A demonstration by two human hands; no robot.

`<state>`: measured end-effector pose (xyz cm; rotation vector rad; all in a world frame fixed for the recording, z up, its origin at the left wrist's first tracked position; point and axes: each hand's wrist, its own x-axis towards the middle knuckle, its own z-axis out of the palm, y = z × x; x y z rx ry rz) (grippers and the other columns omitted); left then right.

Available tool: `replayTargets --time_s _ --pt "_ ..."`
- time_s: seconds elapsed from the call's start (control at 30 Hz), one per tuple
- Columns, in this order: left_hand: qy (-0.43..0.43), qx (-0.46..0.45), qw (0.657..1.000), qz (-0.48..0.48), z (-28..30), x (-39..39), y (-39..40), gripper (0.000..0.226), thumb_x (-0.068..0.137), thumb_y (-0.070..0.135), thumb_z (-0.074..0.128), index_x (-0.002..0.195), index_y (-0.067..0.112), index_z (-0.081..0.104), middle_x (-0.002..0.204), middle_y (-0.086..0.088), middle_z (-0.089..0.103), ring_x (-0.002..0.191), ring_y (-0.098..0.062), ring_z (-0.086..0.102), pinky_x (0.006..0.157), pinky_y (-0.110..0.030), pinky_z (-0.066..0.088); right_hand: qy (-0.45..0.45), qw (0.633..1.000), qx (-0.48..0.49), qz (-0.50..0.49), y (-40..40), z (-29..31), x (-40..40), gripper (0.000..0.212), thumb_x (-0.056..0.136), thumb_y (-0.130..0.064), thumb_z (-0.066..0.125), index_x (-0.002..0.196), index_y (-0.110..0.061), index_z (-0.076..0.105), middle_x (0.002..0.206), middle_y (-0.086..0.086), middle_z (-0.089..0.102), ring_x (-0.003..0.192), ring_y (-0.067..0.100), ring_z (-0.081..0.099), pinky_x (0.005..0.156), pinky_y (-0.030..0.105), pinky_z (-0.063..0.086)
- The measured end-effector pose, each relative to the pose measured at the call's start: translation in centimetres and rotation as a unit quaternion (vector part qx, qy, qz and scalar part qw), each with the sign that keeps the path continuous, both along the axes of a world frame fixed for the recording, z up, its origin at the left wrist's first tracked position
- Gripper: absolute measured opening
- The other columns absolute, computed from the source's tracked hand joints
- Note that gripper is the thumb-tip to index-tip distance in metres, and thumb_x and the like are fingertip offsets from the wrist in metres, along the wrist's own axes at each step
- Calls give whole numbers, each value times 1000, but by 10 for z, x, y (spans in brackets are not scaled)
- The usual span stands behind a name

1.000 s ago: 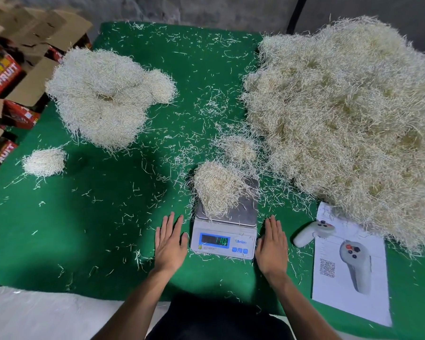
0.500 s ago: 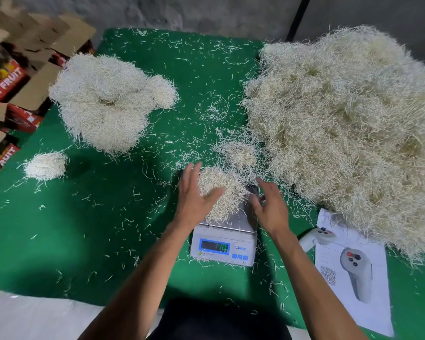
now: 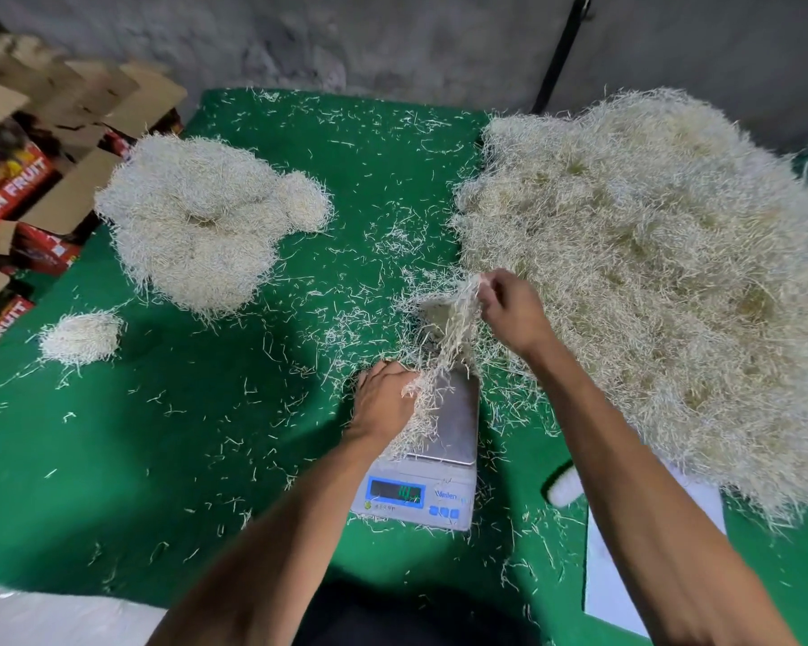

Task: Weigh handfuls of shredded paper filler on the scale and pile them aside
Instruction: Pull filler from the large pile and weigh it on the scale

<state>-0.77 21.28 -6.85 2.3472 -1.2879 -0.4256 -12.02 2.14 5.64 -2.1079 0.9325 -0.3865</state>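
Head view is showing your left hand (image 3: 383,401) curling its fingers around a clump of shredded paper filler (image 3: 432,389) on the steel pan of the scale (image 3: 421,477), while your right hand (image 3: 509,310) is pinching a tuft of the same strands just above the pan's far end. The big loose heap (image 3: 649,272) is lying on the green desk (image 3: 183,435) at your right, and the weighed pile (image 3: 197,221) is sitting far left.

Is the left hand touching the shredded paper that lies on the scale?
Touching. In the head view the left hand grips the shredded paper on the scale; strands spill from under its fingers.
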Motion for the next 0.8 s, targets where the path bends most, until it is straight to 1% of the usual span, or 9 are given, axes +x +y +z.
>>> replayTargets --time_s 0.13,0.27,0.33,0.43,0.53,0.6,0.67,0.73,0.8 --pt "-21 12 1000 6 0 -2 -4 44 96 34 65 138 25 59 124 11 59 115 -11 46 102 -34 35 -129 987 -7 -92 -49 61 7 15 107 -17 51 107 -10 64 97 6 68 84 16 69 80 34 61" --pt "43 -13 997 62 13 -5 -16 50 93 36 70 140 27 55 141 5 55 129 -16 48 113 -39 33 27 999 -10 -40 -56 41 -2 51 104 -9 53 154 -11 39 140 17 59 121 29 62 108 47 50" --pt "154 -83 980 98 24 -4 -17 60 87 38 77 141 32 52 145 4 52 132 -18 48 113 -41 37 109 992 -34 -44 -44 9 -14 57 105 -11 53 158 -12 31 136 17 62 112 28 68 102 43 54" --pt "297 -148 940 75 39 7 -1 76 81 44 81 146 49 42 155 11 36 127 -2 45 104 -36 38 106 986 -47 -119 -20 -46 -39 38 109 -21 47 144 -8 51 101 13 73 68 18 71 69 40 64" --pt "322 -180 926 75 37 26 25 74 87 27 70 152 38 37 157 6 38 98 21 53 88 -9 46 164 980 27 -109 23 -103 -75 26 108 -17 44 117 0 63 91 15 70 77 27 70 78 44 62" --pt "304 -175 927 131 23 32 44 71 89 16 58 155 26 36 159 0 39 116 16 50 102 -21 48 233 968 11 -89 59 -141 -99 31 105 -13 47 132 0 58 130 21 61 115 31 62 103 41 53" --pt "244 -121 947 170 4 30 67 59 98 8 51 154 24 38 158 -6 40 114 10 53 101 -23 49 272 959 -65 -55 97 -171 -114 55 105 -12 42 157 -2 30 167 18 22 153 33 25 126 41 25" --pt "153 -10 978 142 -25 22 93 55 103 9 48 152 29 37 156 -13 40 127 -15 53 108 -40 46 295 949 -106 -23 123 -186 -121 67 104 -8 33 163 -6 0 171 13 -9 158 29 -8 129 41 -1" --pt "61 130 985 91 -51 11 117 62 104 16 45 159 30 20 168 -10 13 153 -31 20 123 -52 20 306 947 -93 -24 129 -188 -124 69 105 -10 31 163 -10 -6 170 8 -16 157 26 -16 126 38 -11"
